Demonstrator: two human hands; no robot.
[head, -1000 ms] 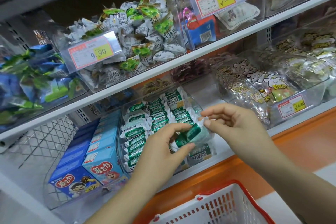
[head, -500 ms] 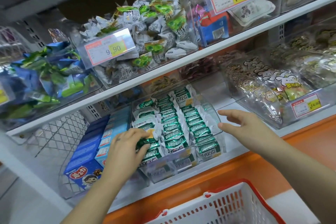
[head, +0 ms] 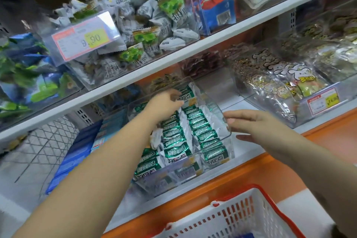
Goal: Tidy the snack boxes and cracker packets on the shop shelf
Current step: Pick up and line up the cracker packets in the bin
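Note:
Green-and-white cracker packets (head: 204, 135) stand in rows inside a clear plastic bin (head: 222, 162) on the lower shelf. My left hand (head: 164, 103) reaches deep into the bin, its fingers resting on the rearmost packets. My right hand (head: 251, 125) is at the bin's right wall with straight fingers touching the rim, thumb below and outside. Blue snack boxes (head: 77, 152) lie in a row just left of the bin, partly hidden by my left forearm.
A white shelf board (head: 212, 42) overhangs the bin closely, carrying bins of loose wrapped snacks (head: 146, 25). Clear bins of bagged snacks (head: 270, 87) stand to the right. A red-rimmed white shopping basket (head: 231, 216) hangs below the orange shelf front (head: 251, 176).
One second ago both hands held one green packet in front of the bin. My left hand then set it in and moved to the bin's back; my right hand went to the bin's right wall.

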